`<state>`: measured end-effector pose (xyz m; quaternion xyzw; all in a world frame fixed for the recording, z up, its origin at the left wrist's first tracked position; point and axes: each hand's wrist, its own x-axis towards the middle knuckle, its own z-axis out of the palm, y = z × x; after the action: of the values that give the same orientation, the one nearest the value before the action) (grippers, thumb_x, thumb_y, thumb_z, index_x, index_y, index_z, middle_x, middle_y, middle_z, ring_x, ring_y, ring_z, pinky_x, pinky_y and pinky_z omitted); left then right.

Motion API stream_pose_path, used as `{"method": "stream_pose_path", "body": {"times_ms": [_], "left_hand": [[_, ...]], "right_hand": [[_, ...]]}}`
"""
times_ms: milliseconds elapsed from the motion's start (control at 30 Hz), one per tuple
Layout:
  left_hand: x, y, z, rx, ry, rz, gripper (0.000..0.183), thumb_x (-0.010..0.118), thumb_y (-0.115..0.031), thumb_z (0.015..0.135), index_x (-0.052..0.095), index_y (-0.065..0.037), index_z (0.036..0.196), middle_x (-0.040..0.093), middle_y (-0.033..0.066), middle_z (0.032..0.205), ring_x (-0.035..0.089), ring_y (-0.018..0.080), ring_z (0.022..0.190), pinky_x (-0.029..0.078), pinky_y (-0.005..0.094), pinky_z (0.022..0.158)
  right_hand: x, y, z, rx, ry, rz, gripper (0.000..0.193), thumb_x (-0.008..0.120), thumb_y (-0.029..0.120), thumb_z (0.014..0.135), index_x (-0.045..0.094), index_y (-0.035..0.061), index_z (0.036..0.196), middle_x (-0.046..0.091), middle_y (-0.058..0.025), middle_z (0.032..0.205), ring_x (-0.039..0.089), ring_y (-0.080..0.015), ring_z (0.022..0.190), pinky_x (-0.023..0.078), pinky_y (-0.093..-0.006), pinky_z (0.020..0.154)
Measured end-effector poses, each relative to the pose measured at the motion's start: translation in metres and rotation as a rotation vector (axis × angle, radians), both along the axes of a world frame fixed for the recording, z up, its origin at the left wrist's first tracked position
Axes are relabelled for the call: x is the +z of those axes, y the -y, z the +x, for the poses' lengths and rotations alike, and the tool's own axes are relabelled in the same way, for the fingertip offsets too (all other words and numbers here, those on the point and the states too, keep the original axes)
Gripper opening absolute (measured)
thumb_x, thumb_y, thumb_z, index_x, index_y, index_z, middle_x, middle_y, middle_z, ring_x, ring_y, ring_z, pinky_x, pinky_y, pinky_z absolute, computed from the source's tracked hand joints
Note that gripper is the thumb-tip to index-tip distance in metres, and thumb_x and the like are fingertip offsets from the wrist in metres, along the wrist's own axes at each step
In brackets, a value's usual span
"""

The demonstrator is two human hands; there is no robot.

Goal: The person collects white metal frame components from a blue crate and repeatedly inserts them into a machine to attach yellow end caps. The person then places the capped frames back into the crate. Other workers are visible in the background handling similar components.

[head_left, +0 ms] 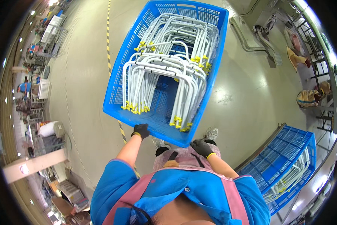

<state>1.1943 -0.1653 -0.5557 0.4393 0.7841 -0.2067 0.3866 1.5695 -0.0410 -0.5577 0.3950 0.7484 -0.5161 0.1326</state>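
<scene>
Loaded blue crate (166, 137) lay lengthwise ahead

In the head view, the crate's long axis ran away from the person, its far end leaning rightward. Bent white tubes (189, 90) with yellow ends stood in it in two groups, one toward the far edge, one nearer. The black-gloved left hand (141, 131) was about midway along the near edge, its fingers curled at the rim and seemingly gripping it. The black-gloved right hand (202, 148) was right by the near right corner; whether its fingers gripped or merely touched there, I cannot tell. The crate lay just beyond both hands; neither touched the tubes. A second blue crate (277, 152) was well apart, rightward.
</scene>
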Motion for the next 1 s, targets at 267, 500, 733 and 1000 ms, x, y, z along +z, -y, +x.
{"method": "stream_pose_path", "body": {"times_ms": [267, 500, 733, 1000], "left_hand": [[0.017, -0.126, 0.132, 0.188, 0.193, 0.439, 0.035, 0.059, -0.04, 0.079, 0.063, -0.007, 0.089, 0.066, 0.0163, 0.089, 0.062, 0.036, 0.09, 0.048, 0.0471, 0.075], [-0.022, -0.176, 0.121, -0.462, 0.331, 0.489, 0.032, 0.061, -0.03, 0.082, 0.063, -0.004, 0.101, 0.066, 0.0175, 0.085, 0.065, 0.0228, 0.067, 0.051, 0.0363, 0.059], [-0.065, -0.251, 0.066, 1.129, 0.415, 0.573, 0.07, 0.066, -0.055, 0.075, 0.058, 0.005, 0.109, 0.061, 0.021, 0.101, 0.056, 0.0285, 0.092, 0.043, 0.0378, 0.076], [-0.073, -0.371, -0.004, 1.839, 0.431, 0.903, 0.13, 0.082, -0.056, 0.055, 0.011, 0.013, 0.138, 0.039, 0.0269, 0.136, 0.045, 0.0308, 0.123, 0.041, 0.0384, 0.1]], "right_hand": [[0.071, -0.091, 0.249, -0.362, 0.303, 0.246, 0.032, 0.054, 0.034, 0.085, 0.062, 0.0024, 0.085, 0.064, -0.022, 0.083, 0.061, -0.0412, 0.082, 0.047, -0.047, 0.069], [0.075, -0.131, 0.345, -0.67, 0.421, 0.156, 0.03, 0.055, 0.029, 0.084, 0.063, 0.0005, 0.087, 0.065, -0.0213, 0.081, 0.063, -0.0368, 0.077, 0.048, -0.0428, 0.066], [0.092, -0.197, 0.278, -0.484, 0.203, 0.112, 0.028, 0.057, 0.029, 0.087, 0.064, 0.0027, 0.091, 0.066, -0.0107, 0.073, 0.062, -0.0212, 0.065, 0.048, -0.0348, 0.059], [0.164, -0.301, 0.2, -0.626, -0.015, -0.067, 0.021, 0.053, 0.02, 0.093, 0.06, 0.0008, 0.096, 0.06, -0.0033, 0.075, 0.056, -0.0108, 0.067, 0.045, -0.0255, 0.059]]}}
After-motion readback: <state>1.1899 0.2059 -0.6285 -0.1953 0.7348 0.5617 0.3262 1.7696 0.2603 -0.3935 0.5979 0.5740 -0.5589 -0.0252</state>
